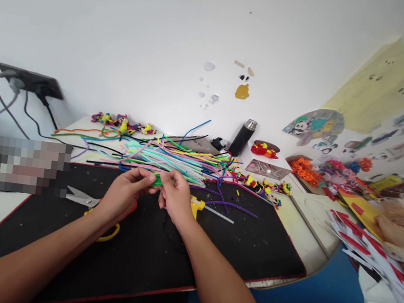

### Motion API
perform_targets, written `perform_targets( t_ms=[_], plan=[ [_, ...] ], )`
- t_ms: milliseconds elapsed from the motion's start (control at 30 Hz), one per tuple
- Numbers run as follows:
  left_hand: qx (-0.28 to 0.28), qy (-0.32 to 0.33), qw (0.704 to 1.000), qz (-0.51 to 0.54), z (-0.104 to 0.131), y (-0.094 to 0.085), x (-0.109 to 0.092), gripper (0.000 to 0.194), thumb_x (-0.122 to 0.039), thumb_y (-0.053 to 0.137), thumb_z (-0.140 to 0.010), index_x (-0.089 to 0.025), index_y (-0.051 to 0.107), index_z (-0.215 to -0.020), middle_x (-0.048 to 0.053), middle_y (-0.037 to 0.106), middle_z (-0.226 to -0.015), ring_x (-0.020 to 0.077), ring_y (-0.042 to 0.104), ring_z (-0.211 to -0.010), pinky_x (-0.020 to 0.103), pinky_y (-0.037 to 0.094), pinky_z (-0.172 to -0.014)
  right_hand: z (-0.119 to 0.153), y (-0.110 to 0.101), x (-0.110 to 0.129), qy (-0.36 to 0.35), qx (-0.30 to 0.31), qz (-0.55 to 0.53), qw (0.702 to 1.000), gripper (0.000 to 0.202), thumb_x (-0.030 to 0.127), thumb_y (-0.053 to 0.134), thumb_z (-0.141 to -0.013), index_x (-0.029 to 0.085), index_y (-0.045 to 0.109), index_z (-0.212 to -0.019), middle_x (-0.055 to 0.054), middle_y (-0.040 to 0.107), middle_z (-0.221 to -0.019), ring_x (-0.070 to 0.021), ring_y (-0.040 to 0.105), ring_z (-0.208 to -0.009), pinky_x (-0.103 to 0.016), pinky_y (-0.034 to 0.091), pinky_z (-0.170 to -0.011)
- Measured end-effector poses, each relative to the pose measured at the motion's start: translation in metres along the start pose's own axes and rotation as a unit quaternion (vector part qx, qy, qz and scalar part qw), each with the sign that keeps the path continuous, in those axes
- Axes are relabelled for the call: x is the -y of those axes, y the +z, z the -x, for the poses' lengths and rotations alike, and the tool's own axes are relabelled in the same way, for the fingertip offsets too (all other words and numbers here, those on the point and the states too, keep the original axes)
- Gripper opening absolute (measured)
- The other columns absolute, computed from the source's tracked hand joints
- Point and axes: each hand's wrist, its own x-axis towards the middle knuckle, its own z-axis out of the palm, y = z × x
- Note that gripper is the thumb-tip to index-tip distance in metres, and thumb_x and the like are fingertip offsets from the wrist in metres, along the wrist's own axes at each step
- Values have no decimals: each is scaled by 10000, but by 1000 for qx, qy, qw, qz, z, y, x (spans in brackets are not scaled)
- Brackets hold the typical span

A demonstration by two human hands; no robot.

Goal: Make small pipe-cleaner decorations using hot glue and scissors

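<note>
Over the black mat, my left hand (126,192) pinches one side of a small bright green piece (157,180) between thumb and fingers. My right hand (176,195) grips its other side, and the fingertips nearly meet. Much of the piece is covered by my fingers, so its exact kind is unclear. Scissors (83,199) with silver blades and yellow-and-red handles lie partly under my left forearm. Beside my right hand rests a yellow glue gun (197,206), partly hidden, with a clear glue stick (219,215) extending from it. Behind my hands spreads a pile of colourful pipe cleaners (171,160).
The black mat (241,250) covers much of the white table. At the back stand a black flask (242,138) and a box (268,167). Small colourful figures (122,124) lie along the wall. Paper strips (363,245) and another person's hand (394,231) are at right.
</note>
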Motion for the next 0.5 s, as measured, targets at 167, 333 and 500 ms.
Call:
perform_targets(
  t_ms=[167,333,500],
  plan=[
    [3,-4,1000,-3,-1,-4,-2,415,-347,1034,-537,-156,722,-731,4,729,-681,134,685,-568,213,578,-582,1,3,1,5,4,-14,1000,429,625,697,-858,238,514,-846,142,431,-460,-77,397,-279,-193,278,-299],
    [5,-2,1000,-8,-2,-5,-2,401,-355,1026,-558,-154,726,-733,9,730,-681,136,695,-562,205,587,-577,2,3,0,14,14,-14,1000,436,649,668,-880,241,519,-898,143,436,-483,-83,423,-289,-194,271,-303],
    [17,0,1000,-10,-1,-6,-1,387,-367,1019,-576,-162,733,-736,-1,726,-691,135,702,-565,205,606,-584,2,3,-1,8,4,6,1000,418,632,658,-897,233,535,-894,140,442,-473,-84,428,-295,-196,290,-314]
  ],
)
